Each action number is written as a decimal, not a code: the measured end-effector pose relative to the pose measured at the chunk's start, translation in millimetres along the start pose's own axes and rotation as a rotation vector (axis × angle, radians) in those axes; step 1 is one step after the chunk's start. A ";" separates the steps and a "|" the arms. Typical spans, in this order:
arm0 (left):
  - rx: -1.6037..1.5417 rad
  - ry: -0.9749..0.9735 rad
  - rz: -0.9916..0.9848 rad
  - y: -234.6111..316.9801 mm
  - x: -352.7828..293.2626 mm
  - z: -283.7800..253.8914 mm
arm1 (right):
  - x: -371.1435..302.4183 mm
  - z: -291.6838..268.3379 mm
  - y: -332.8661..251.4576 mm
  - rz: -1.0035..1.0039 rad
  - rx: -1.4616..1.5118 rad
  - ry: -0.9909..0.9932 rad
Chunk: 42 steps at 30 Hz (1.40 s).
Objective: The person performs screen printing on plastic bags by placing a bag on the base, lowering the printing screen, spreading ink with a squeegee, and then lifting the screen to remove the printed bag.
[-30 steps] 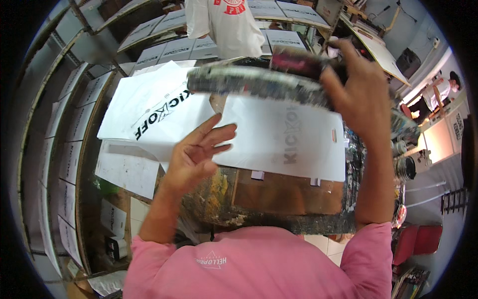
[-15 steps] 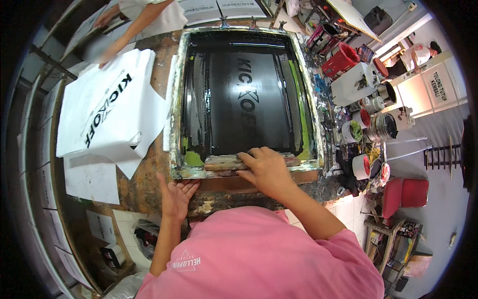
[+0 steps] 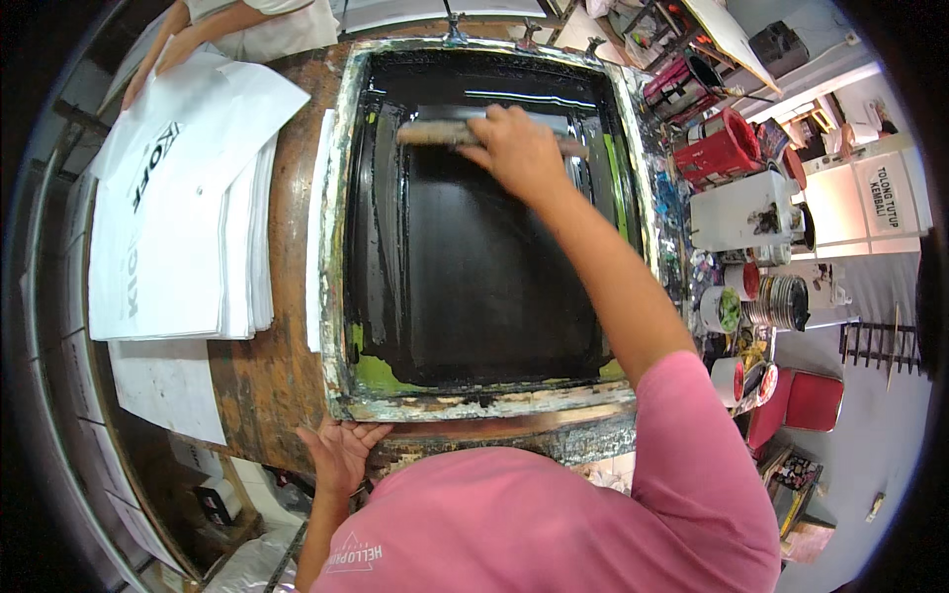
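Observation:
A printing screen (image 3: 484, 287), dark with black ink and edged in green, lies in a paint-crusted frame (image 3: 341, 247) on the table. My right hand (image 3: 516, 153) grips a long wooden squeegee (image 3: 427, 133), which lies crosswise near the screen's far end. Wet black ink covers the mesh under and around it. At the frame's near left corner, my left hand (image 3: 339, 455) is palm up with its fingers spread. Its fingertips meet the underside of the near rail; whether they bear any weight I cannot tell.
To the left, another person's hands (image 3: 176, 47) hold a printed white sheet over a paper stack (image 3: 188, 277). Clamps (image 3: 455, 30) stand at the frame's far edge. A red bucket (image 3: 720, 148), a white container (image 3: 741, 212) and several ink pots crowd the right side.
My right hand has pushed the squeegee from the screen's near end to its far end. Black ink now hides the lettering on the mesh. The other person has lifted a sheet.

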<state>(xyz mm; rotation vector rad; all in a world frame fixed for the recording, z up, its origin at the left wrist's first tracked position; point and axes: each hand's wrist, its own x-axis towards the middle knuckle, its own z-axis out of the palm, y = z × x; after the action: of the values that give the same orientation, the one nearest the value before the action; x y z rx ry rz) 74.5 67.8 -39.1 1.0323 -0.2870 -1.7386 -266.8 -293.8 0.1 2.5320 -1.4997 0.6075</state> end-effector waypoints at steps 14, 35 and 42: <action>-0.156 -0.392 0.077 -1.2 7.9 -17.1 | 52.2 -2.5 37.6 -0.010 -0.053 -0.164; -0.140 -0.771 0.248 73.3 -15.7 64.3 | -145.4 -239.1 -179.2 0.001 -0.050 0.062; 1.138 -0.185 0.805 102.9 21.4 132.7 | -52.8 -301.8 -148.6 0.007 -0.122 0.285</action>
<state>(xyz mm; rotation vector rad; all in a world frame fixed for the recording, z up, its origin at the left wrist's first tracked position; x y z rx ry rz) 40.4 -31.2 94.0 1.2369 -1.6838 -0.8342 -242.5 -82.2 265.8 2.2389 -1.3983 0.8118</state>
